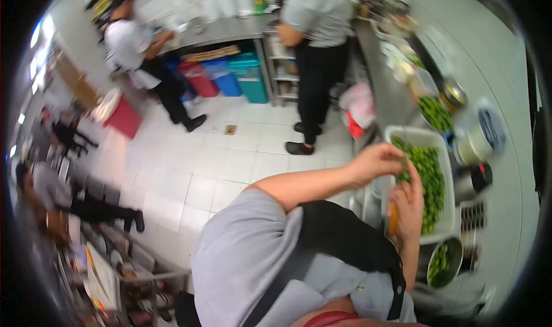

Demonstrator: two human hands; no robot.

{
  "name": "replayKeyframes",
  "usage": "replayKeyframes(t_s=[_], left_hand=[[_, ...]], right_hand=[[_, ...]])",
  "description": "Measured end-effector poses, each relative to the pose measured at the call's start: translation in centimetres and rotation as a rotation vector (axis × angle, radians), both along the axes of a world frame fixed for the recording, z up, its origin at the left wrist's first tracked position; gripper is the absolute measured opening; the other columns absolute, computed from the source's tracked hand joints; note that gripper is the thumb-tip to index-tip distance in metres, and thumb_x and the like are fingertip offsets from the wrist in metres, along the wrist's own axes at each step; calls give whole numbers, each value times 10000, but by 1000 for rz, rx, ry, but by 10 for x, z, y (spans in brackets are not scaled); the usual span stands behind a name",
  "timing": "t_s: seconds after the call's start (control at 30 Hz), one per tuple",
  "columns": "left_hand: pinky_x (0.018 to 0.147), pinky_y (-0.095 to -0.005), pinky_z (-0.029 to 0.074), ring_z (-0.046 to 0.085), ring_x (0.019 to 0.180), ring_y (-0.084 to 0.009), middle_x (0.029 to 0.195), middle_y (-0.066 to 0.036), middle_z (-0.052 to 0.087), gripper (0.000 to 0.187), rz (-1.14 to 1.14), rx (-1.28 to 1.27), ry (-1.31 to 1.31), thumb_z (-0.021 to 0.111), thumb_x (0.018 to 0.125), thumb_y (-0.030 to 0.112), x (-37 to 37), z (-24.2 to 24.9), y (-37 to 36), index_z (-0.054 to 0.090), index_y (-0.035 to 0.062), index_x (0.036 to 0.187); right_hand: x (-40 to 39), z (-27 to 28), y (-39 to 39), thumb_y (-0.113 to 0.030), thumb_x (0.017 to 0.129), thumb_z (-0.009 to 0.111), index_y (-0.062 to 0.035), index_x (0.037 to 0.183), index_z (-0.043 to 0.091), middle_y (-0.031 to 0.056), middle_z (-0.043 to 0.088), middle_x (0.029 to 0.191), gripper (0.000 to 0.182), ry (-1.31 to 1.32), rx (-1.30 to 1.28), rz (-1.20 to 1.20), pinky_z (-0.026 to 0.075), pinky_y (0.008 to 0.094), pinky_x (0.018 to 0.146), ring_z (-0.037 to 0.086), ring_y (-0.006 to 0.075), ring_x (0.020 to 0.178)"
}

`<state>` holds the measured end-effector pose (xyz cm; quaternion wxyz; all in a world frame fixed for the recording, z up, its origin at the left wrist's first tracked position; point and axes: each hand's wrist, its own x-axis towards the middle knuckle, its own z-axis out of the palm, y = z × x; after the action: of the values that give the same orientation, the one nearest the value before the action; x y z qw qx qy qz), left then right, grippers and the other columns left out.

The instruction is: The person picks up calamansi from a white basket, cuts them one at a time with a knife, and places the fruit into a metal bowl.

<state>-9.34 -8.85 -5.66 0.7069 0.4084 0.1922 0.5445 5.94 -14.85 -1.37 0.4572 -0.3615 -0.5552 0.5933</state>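
Observation:
A white rectangular tub (450, 212) full of green vegetable pieces (431, 177) lies on the counter at the right. Over its left edge, my left hand (379, 164) has its fingers pinched together near the fingertips of my right hand; what it pinches is too small to make out. My right hand (407, 203) is wrapped round an orange-yellow handle (394, 219), with its index finger stretched toward my left hand. Any blade on the handle is blurred. A metal bowl (453, 269) with more green pieces stands below the tub.
Another container of greens (435, 113) stands beyond the tub, near lidded plastic containers (476, 145). A person (322, 45) stands ahead at the counter. Another person (138, 57) is at the back left; more people are at the far left. Coloured bins (250, 77) sit under the back table.

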Motion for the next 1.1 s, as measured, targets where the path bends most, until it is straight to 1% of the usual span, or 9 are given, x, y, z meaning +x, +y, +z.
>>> replayKeyframes(t_s=[0.07,0.1,0.2,0.4,0.53,0.63,0.93,1.0,1.1], left_hand=[[758,-265,506,602,847,-125,958,-58,602,259,30,44,-44,639,814,-19,5,-7,7,552,16,1055],[766,-265,505,602,853,-125,962,-57,604,252,24,57,-38,633,818,-20,5,-4,5,552,16,1054],[788,-268,500,601,869,-126,964,-55,610,246,3,97,-17,629,825,-18,6,1,6,554,16,1057],[823,-290,499,614,942,-162,1112,-97,615,269,-146,107,-6,609,868,39,6,1,7,544,36,1129],[893,-313,496,610,1011,-203,1123,-103,612,261,-219,-100,-150,607,880,68,7,0,13,559,71,1137],[934,-307,484,596,1057,-210,1111,-93,616,273,-273,-174,-187,607,876,54,7,4,20,567,68,1145],[788,-326,536,635,892,-194,974,-84,628,316,-235,-116,-77,643,827,11,7,6,11,524,39,1117],[805,-359,529,613,934,-213,1006,-93,606,303,-188,-128,-87,672,807,28,7,10,8,541,19,1079],[799,-348,530,616,938,-216,1023,-103,606,362,-149,-88,-85,701,793,53,3,8,6,536,22,1114]], right_hand=[[-1,-4,0,-6,825,522,-93,1447,240,9,466,715,689,30,16,-15,379,170,426,414,47,502],[-1,-9,1,-175,898,568,-73,1438,254,15,473,701,633,53,102,2,368,168,410,409,48,462],[5,-15,2,-250,921,559,-75,1438,257,16,478,711,623,85,101,9,356,172,400,414,51,453],[21,-3,-2,-148,922,490,-57,1409,336,9,467,694,519,118,-98,-76,358,187,432,427,64,486],[33,-6,-5,-124,909,510,-71,1417,321,21,478,732,544,263,-65,-70,371,190,442,432,63,497],[39,-5,-5,-98,887,557,-83,1432,284,23,474,744,610,230,-62,-104,376,193,445,433,60,504],[18,-9,-5,-105,838,655,-86,1444,256,-24,442,725,726,-21,53,-65,353,184,480,409,32,569],[15,-4,-7,-106,832,667,-80,1445,252,-29,435,721,741,-74,71,-66,348,184,501,401,29,577],[13,2,-9,-83,820,680,-74,1432,294,7,501,931,724,-93,116,-63,379,190,625,418,42,702]])
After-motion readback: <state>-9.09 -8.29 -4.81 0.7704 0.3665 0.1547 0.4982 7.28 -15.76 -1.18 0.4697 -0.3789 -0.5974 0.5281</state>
